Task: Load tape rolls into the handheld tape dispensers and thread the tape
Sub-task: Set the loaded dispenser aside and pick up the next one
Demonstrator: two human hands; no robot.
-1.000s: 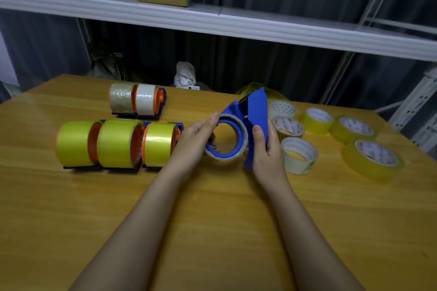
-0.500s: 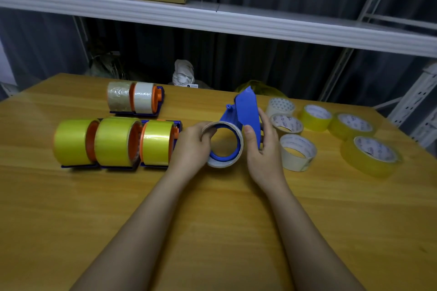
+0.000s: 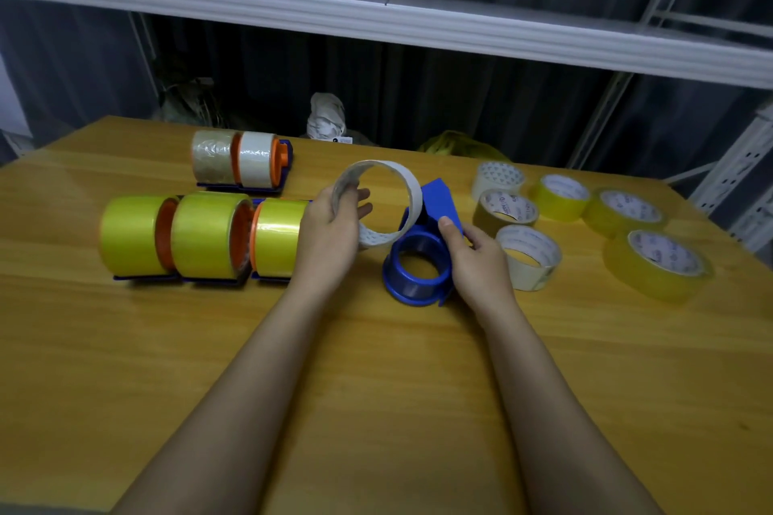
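Left hand fingers grasp a near-spent roll by its rim, raised just above and apart from the blue dispenser, whose bare hub the right hand fingers clasp on the bench. A tilted roll could jam on the hub; the thin ring may buckle. Boxes on the shelf: contents hidden.

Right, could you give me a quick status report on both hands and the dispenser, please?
Left hand grips thin white tape ring, lifted off hub. Right hand holds blue dispenser on table; hub bare. Nothing blocking.
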